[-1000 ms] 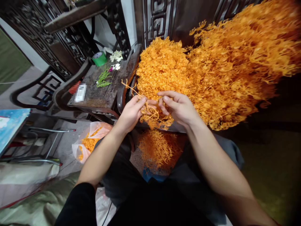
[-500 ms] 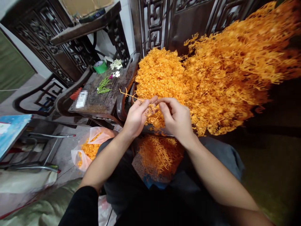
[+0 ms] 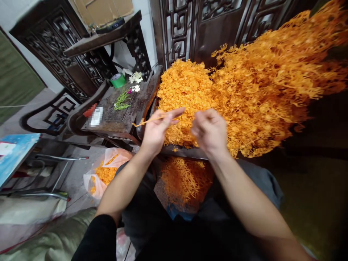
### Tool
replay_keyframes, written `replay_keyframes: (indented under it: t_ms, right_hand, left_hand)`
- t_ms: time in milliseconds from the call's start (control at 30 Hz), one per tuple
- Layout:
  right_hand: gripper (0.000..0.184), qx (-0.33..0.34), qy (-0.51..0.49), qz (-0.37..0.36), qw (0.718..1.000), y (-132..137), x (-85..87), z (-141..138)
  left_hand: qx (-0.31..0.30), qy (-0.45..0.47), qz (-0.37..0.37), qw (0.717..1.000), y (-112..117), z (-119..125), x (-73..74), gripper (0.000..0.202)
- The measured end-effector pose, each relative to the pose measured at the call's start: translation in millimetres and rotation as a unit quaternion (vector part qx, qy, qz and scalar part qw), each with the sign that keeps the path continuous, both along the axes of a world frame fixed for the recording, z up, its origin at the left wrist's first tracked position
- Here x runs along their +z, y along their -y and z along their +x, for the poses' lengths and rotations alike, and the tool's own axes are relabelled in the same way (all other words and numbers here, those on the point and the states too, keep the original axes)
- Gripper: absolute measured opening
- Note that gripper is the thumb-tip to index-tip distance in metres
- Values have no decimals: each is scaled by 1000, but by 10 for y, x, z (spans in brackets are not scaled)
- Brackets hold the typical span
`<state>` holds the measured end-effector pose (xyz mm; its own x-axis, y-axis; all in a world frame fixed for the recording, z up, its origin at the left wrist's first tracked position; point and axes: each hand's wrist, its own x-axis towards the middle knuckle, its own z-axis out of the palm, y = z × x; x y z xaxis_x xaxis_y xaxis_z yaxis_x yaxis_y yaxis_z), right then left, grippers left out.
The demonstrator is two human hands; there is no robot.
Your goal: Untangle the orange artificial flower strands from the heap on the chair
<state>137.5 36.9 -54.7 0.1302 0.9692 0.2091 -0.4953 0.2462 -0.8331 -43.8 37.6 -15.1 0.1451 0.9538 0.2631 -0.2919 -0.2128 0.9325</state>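
My hands have parted: left hand (image 3: 154, 132) pinches the thin orange plastic sprig (image 3: 148, 120), its stem pointing left, away from the curled, seemingly empty right hand (image 3: 210, 131).

Off to my left, clutter on dark wood

I see a green tape roll (image 3: 118, 80), white flowers (image 3: 135, 77) and green stems (image 3: 121, 101) on the bench (image 3: 114, 117).

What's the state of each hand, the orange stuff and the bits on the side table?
Left hand: pinching a thin orange plastic sprig, its tip pointing left.
Right hand: fingers curled, blurred; contents unclear.
Big heap of orange plastic sprigs: piled high behind both hands.
Loose orange sprigs on the lap: lying spread.
Translucent plastic bag: open, on the floor, orange pieces inside.
Green tape roll: upright on the dark wooden side table.
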Motion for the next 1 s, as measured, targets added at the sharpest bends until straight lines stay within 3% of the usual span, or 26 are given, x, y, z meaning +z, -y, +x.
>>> replay_keyframes:
  t_ms: [67,133,200,333,467,633,767,867,1000]
  right_hand:
    - [53,-11,-74,-7,997,-76,64,209]
    - [47,22,-83,-34,996,-85,141,362]
    - [35,49,-47,-32,997,-7,200,366]
    - [22,91,127,31,987,243,203,36]
    - [20,97,304,97,943,333,117,-193]
    - [37,-26,468,228,853,216,-6,-208]
    - [33,-97,573,245,776,119,-149,-215]
    - [25,-129,579,278,756,191,-194,-277]
    - [21,-90,478,424,764,444,-13,-370]
  left_hand:
    - [85,20,-18,996,-103,-146,42,24]
    - [119,6,-51,992,-159,-247,69,21]
    - [94,-11,-101,990,-158,-251,60,20]
    - [54,25,-187,981,-80,-59,-21,15]
    - [84,88,-208,971,-60,102,-67,14]
    - [108,144,-218,959,-25,242,-62,14]
    - [107,149,-244,952,26,353,-76,15]
    - [92,136,-253,953,-31,343,-94,16]
    - [111,109,-225,962,-154,195,-62,18]
